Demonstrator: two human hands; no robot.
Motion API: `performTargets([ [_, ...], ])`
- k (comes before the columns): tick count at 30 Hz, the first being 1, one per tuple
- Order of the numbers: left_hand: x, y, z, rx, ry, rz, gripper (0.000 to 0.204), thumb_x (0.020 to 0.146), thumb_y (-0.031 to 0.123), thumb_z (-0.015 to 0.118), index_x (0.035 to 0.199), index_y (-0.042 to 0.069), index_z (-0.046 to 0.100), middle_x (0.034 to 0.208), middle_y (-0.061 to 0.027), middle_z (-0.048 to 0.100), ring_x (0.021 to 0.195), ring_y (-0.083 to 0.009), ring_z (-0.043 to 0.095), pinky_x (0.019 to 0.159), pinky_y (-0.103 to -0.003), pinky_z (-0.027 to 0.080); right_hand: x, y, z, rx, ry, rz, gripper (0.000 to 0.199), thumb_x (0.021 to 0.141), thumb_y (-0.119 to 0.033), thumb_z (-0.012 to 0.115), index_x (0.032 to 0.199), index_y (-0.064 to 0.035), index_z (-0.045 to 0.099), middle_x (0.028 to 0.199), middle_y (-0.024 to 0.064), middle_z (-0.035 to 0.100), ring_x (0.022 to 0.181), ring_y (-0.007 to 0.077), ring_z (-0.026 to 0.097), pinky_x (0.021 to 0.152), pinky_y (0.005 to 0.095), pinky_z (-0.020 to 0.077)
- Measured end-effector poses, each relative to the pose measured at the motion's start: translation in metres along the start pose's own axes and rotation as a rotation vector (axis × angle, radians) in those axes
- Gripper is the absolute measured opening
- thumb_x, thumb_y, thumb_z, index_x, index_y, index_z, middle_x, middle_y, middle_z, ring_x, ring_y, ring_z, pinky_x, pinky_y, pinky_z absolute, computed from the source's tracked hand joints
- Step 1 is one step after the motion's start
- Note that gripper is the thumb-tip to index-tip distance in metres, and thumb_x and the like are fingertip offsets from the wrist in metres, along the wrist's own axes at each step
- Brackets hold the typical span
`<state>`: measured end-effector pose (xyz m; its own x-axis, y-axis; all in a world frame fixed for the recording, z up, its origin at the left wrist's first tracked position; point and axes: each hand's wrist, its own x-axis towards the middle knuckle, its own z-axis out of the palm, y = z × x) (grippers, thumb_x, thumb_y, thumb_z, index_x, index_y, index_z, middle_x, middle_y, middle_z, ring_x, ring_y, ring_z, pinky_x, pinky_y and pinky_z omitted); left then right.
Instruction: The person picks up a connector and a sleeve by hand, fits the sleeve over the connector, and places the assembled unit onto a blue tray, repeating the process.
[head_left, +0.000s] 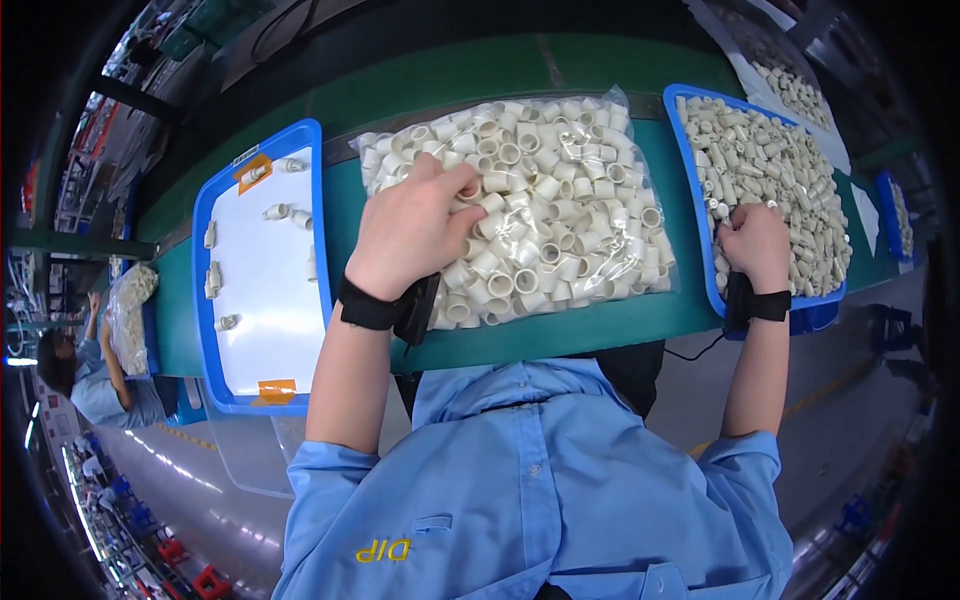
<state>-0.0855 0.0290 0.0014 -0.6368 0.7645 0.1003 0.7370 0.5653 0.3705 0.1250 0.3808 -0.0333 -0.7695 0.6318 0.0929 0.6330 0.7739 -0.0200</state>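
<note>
Under your left hand lies the clear bag of white pipe fittings, fingers dug in around one. Your right hand is fisted in the right-side blue tray of smaller pieces. Beyond your left hand, the nearly bare tray holds a few fittings.

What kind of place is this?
Probably a factory assembly line: a green bench, blue trays and a bag of white plastic fittings, with another worker seated nearby.

Left tray is mostly bare, easy reach; the heaped fittings bag and packed right tray crowd the counter between.
</note>
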Motion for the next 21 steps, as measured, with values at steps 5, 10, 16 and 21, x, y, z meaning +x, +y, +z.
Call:
performTargets([
  [5,-0.011,0.001,0.000,-0.143,0.194,0.004,0.015,0.086,0.016,0.070,0.097,0.008,0.063,0.096,-0.0105,0.065,0.072,-0.0289,0.066,0.063,-0.036,0.053,-0.008,0.004,-0.020,0.121,-0.014,0.089,0.021,0.073,-0.018,0.076,0.078,0.0008,0.067,0.073,0.0142,0.067,0.068,0.0300,0.066,0.073,0.0365,0.0529],
  [10,-0.031,0.008,-0.008,-0.387,0.369,-0.028,0.020,0.080,0.005,0.077,0.093,0.004,0.062,0.098,-0.0108,0.069,0.068,-0.0199,0.066,0.062,-0.028,0.051,-0.009,0.014,-0.039,0.444,-0.037,0.070,0.021,0.075,-0.009,0.075,0.090,0.0021,0.065,0.074,0.0065,0.065,0.072,0.0156,0.063,0.070,0.0290,0.0510],
  [16,-0.054,0.034,-0.013,-0.571,0.379,0.077,0.030,0.073,-0.002,0.082,0.098,0.003,0.066,0.097,-0.0097,0.070,0.072,-0.0157,0.065,0.063,-0.026,0.051,-0.060,-0.063,-0.084,1.095,-0.124,-0.239,0.032,0.078,0.001,0.069,0.110,0.0010,0.068,0.084,0.0050,0.064,0.079,0.0150,0.062,0.073,0.0273,0.0499],
  [21,-0.059,0.048,-0.010,-0.513,0.318,0.281,0.036,0.072,-0.002,0.082,0.105,0.002,0.068,0.094,-0.0084,0.069,0.074,-0.0159,0.066,0.063,-0.026,0.051,-0.077,-0.123,-0.085,1.258,-0.250,-0.837,0.035,0.072,0.003,0.072,0.107,0.0048,0.068,0.086,0.0110,0.067,0.082,0.0205,0.065,0.075,0.0264,0.0487],
])
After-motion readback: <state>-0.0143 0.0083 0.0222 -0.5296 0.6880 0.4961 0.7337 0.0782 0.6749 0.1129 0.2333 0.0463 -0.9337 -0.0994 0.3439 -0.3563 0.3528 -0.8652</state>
